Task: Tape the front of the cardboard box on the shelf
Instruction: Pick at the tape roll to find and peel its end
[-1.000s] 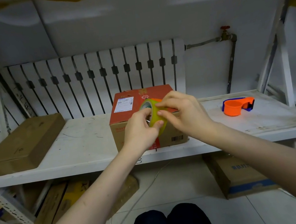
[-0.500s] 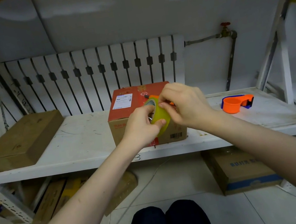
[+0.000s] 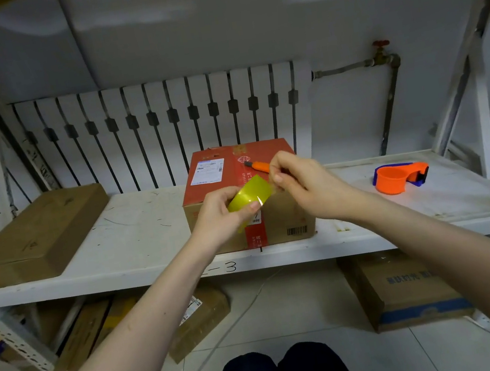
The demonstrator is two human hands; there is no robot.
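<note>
My left hand point(image 3: 220, 218) clamped on tape roll point(image 3: 250, 195); right hand point(image 3: 302, 189) pinching its loose end. Step: peeling start. Cardboard box point(image 3: 286, 214) just behind hands on shelf point(image 3: 135, 231). Next: pull strip, press on front.

Before the cardboard box point(image 3: 247, 197) on the white shelf point(image 3: 135, 231), the left hand point(image 3: 221, 218) grips a yellow tape roll point(image 3: 250, 195) while the right hand point(image 3: 304, 185) pinches its free end, an orange dispenser point(image 3: 398, 177) lying well apart
</note>
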